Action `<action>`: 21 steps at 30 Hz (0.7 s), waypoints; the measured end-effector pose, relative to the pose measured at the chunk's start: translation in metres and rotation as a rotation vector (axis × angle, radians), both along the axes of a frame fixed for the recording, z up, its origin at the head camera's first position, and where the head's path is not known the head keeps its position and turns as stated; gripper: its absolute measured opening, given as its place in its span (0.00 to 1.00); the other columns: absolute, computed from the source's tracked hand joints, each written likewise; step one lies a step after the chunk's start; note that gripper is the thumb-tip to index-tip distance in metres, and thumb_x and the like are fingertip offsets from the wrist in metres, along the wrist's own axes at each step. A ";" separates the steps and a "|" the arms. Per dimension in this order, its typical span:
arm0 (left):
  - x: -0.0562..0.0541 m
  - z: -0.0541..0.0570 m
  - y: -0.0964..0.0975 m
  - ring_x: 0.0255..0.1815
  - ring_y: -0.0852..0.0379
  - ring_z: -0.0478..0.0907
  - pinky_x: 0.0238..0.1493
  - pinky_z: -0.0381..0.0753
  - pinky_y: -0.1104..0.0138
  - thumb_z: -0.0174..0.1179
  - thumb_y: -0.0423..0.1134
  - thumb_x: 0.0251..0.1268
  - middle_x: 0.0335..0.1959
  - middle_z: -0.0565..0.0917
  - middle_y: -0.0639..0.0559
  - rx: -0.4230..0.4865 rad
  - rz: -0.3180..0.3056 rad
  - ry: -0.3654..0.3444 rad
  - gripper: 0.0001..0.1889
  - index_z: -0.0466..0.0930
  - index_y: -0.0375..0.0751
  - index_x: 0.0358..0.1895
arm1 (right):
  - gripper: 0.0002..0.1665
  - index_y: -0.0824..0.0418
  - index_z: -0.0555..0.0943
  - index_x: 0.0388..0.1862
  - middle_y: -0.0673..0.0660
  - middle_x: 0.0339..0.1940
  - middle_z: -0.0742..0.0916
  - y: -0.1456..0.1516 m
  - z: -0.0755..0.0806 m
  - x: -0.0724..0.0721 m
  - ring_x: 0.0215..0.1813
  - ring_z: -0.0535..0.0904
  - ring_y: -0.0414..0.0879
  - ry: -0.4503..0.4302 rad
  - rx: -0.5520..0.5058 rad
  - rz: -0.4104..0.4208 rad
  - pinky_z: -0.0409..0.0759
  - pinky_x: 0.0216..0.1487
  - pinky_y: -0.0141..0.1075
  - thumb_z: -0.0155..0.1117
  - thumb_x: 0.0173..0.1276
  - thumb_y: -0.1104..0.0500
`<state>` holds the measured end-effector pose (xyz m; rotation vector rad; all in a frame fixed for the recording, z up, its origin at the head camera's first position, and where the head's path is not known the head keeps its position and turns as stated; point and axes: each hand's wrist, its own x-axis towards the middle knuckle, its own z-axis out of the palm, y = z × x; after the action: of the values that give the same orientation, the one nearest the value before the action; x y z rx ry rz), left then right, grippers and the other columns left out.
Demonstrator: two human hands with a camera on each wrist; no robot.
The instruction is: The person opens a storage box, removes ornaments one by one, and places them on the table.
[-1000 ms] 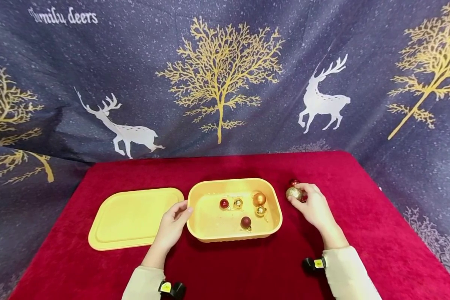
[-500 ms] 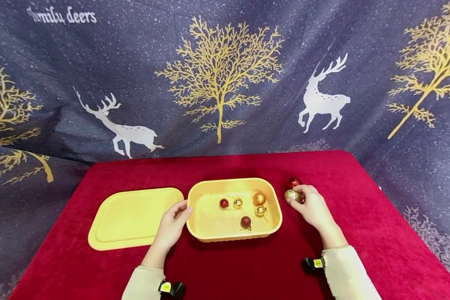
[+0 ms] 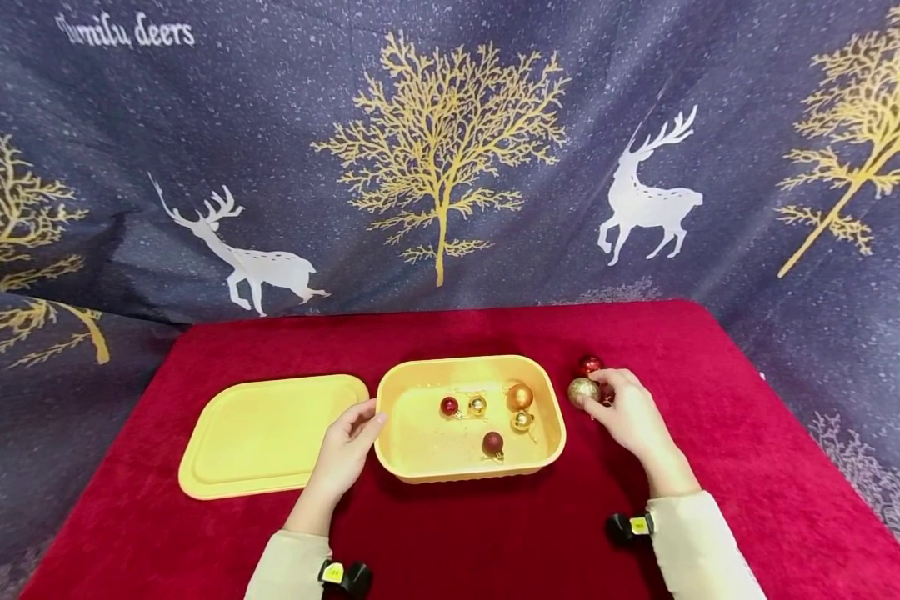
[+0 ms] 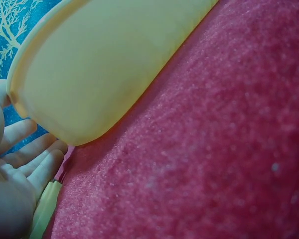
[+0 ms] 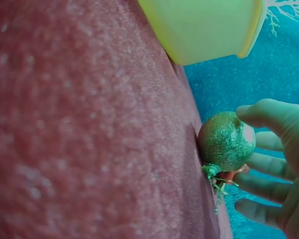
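Observation:
A yellow plastic box (image 3: 547, 446) sits mid-table with several small red and gold baubles (image 3: 492, 443) inside. My left hand (image 3: 356, 429) rests against its left wall with relaxed fingers (image 4: 25, 162), holding nothing. Right of the box, my right hand (image 3: 622, 412) pinches a gold glitter ball (image 3: 583, 391) low on the red cloth; in the right wrist view the thumb (image 5: 269, 113) lies on the ball (image 5: 226, 141) and the fingers curl behind it. A red ball (image 3: 589, 364) lies just beyond. Another red bauble (image 5: 230, 175) is mostly hidden under that hand.
The box's yellow lid (image 3: 270, 433) lies flat to the left, its edge (image 4: 46, 206) close to my left hand. A red velvet cloth (image 3: 682, 350) covers the table. A dark curtain printed with deer and trees (image 3: 442, 158) hangs behind.
My right hand has shifted the gold glitter ball slightly left and nearer to me, leaving the red ball behind it more exposed. The left hand has stayed put.

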<state>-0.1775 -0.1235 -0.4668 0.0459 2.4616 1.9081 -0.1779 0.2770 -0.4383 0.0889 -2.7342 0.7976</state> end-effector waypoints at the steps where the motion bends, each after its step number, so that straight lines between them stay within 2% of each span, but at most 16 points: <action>1: 0.000 0.000 0.000 0.58 0.50 0.73 0.59 0.72 0.68 0.56 0.42 0.68 0.56 0.78 0.40 -0.001 0.002 -0.003 0.22 0.72 0.35 0.61 | 0.22 0.69 0.78 0.49 0.67 0.48 0.80 0.000 0.001 0.000 0.49 0.76 0.60 0.004 -0.001 0.000 0.73 0.51 0.51 0.69 0.57 0.59; 10: -0.001 -0.002 0.001 0.56 0.53 0.75 0.56 0.72 0.73 0.56 0.41 0.68 0.54 0.79 0.40 0.000 0.009 0.012 0.21 0.73 0.35 0.60 | 0.21 0.69 0.79 0.48 0.67 0.48 0.81 -0.001 0.004 0.001 0.49 0.77 0.60 0.046 -0.001 0.017 0.73 0.50 0.52 0.69 0.57 0.60; 17: 0.001 0.001 0.000 0.56 0.54 0.74 0.55 0.72 0.76 0.56 0.42 0.68 0.55 0.78 0.40 0.018 0.000 0.000 0.21 0.73 0.36 0.61 | 0.21 0.67 0.79 0.48 0.65 0.47 0.82 -0.004 0.008 0.002 0.44 0.77 0.56 0.083 -0.009 0.020 0.73 0.45 0.48 0.69 0.59 0.57; 21: 0.002 0.000 0.001 0.56 0.52 0.75 0.55 0.72 0.74 0.56 0.42 0.68 0.55 0.78 0.40 0.025 0.000 0.004 0.21 0.73 0.36 0.60 | 0.21 0.66 0.80 0.48 0.63 0.48 0.82 -0.008 0.010 0.004 0.46 0.78 0.55 0.088 -0.012 0.035 0.73 0.46 0.47 0.70 0.58 0.56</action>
<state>-0.1760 -0.1228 -0.4664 0.0505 2.4396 1.9409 -0.1737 0.2693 -0.4284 0.1661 -2.6517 0.7994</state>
